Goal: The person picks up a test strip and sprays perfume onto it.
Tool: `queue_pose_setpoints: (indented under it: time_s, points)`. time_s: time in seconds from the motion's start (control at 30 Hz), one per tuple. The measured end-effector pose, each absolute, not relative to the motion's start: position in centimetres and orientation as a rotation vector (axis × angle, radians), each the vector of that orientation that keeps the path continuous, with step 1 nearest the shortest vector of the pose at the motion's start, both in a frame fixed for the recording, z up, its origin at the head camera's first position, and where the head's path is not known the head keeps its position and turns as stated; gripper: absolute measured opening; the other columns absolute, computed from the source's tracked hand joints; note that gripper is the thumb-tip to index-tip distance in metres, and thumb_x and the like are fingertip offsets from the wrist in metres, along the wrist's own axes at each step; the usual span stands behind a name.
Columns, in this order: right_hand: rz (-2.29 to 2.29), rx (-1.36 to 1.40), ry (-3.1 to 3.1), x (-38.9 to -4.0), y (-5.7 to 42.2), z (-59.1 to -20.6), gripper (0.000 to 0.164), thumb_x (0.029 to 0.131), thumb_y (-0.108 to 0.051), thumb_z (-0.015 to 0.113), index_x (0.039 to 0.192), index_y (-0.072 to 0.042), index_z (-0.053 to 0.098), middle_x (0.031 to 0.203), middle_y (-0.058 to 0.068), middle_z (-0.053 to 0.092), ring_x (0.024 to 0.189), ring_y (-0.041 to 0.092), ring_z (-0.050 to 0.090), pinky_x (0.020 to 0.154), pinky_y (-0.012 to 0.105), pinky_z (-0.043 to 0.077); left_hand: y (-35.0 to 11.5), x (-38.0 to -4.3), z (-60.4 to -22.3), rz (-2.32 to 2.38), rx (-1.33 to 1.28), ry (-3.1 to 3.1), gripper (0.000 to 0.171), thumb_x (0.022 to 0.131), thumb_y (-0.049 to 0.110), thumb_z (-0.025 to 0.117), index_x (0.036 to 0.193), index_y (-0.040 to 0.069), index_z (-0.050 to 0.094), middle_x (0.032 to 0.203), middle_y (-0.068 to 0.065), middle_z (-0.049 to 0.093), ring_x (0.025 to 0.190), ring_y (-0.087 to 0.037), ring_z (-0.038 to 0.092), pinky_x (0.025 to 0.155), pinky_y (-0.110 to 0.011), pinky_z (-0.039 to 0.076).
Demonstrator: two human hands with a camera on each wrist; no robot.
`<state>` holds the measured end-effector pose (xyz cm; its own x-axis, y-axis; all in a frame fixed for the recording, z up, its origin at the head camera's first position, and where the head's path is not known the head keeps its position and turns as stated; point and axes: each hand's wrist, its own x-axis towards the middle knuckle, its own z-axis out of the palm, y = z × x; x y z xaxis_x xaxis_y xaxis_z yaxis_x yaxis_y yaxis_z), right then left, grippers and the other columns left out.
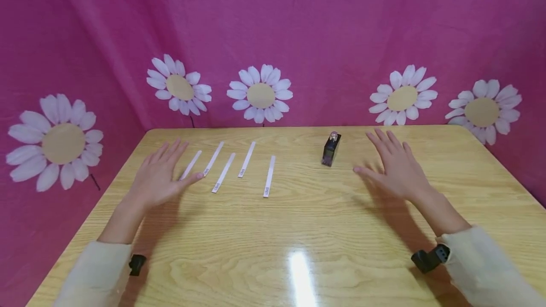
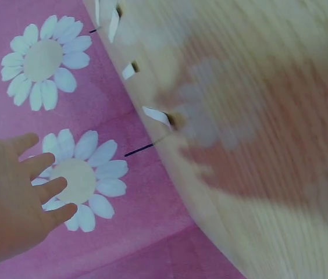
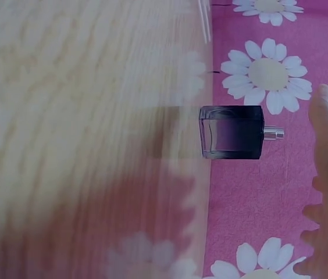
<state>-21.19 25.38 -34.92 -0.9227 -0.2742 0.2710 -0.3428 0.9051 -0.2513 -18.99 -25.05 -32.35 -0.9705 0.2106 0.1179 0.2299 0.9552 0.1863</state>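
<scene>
Above the left part of the table, my left hand hovers with its fingers spread and holds nothing. Several thin white paper strips lie beside it, among them a strip with small print at its near end and another strip farthest right. The leftmost strip is partly covered by the left hand. On the right, my right hand is also spread and holds nothing. Left of it a dark perfume bottle stands upright, its silver spray nozzle uncapped. Neither hand touches the bottle or the strips.
The pale wooden table reaches back to a pink cloth printed with large white daisies. Dark wrist cameras sit at both cuffs, the right camera showing more fully. A bright light reflection lies on the table's near middle.
</scene>
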Motion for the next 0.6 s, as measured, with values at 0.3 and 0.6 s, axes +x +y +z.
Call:
queue_pose_setpoints:
  time_s: [0.3,0.6]
  points:
    - [0.452,0.548,-2.840,-22.2,24.8,-34.3,0.090,0.085,-0.055,0.063,0.153,-0.014,0.022,0.159,0.019,0.021,0.147,0.043,0.017,0.113,0.070,0.017,-26.5,-19.8,-32.6,-0.428,-0.342,-3.010,0.087,0.089,0.060,0.053,0.152,0.008,0.024,0.156,-0.023,0.027,0.142,-0.047,0.025,0.112,-0.069,0.021]
    - [0.541,0.588,-2.833,-23.0,24.3,-34.9,0.084,0.087,-0.047,0.067,0.153,-0.015,0.025,0.158,0.019,0.024,0.145,0.041,0.023,0.114,0.063,0.027,-26.8,-20.7,-32.9,-0.686,-0.293,-3.082,0.080,0.089,0.046,0.063,0.149,0.006,0.030,0.152,-0.024,0.034,0.139,-0.048,0.030,0.110,-0.067,0.029]
